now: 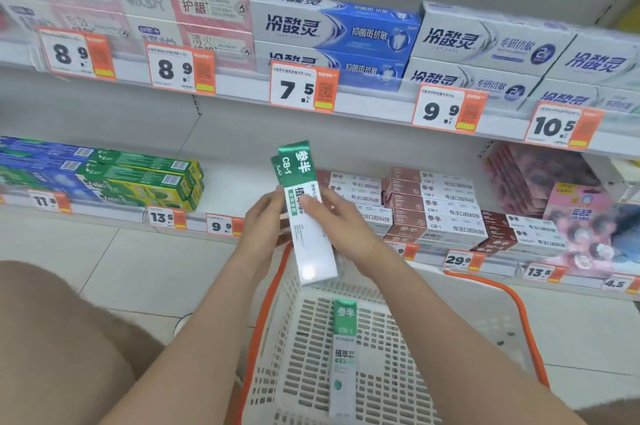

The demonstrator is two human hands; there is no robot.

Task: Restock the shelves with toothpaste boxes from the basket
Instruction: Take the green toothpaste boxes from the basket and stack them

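Room on the lower shelf [235,182] lies open at twelve o'clock from the hands. It is a bare white stretch between the green boxes [145,182] at ten o'clock and the red-and-white boxes [433,206] at two o'clock, and its front edge carries orange price tags [221,225]. Left hand [265,220] and right hand [341,227] both grip the toothpaste boxes [313,251], held nearly upright in the air before that gap, above the far rim of the basket [450,313]. Two boxes seem to be in the grip, as the edge of a second shows behind the first at its top left. The basket, white mesh with an orange rim, stands on the floor [121,268] at six o'clock and holds one lone box [343,355] lying flat. The upper shelf [363,102] is packed to its front edge, where five price labels [301,88] hang.
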